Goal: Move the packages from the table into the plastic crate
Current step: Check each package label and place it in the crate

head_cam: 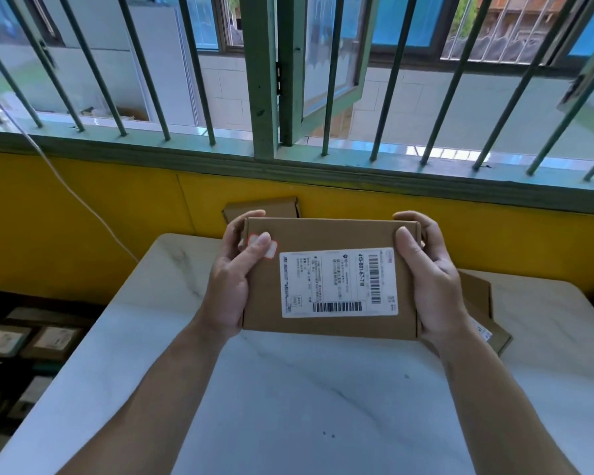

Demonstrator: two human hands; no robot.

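Both forearms reach forward over the table (288, 389). The left hand (230, 279) and right hand (429, 279) grip the short ends of a flat cardboard package (330, 234), thumbs on top and label up, above the table's far half. A second package (264, 207) shows behind it at the table's far edge. A third package (480, 303) lies on the table's right side, partly under the right hand. A dark, blurred crate (48, 299) sits low, left of the table.

Centre frame: held package (330, 279) above the table (306, 406), left hand (228, 289) at its left edge, right hand (432, 282) at its right. Just behind, upper centre: second package (264, 207). Right of centre: third package (480, 303) flat on the table, partly hidden by the right hand. Lower left, beside the table: crate (66, 301) with packages (7, 339) inside.
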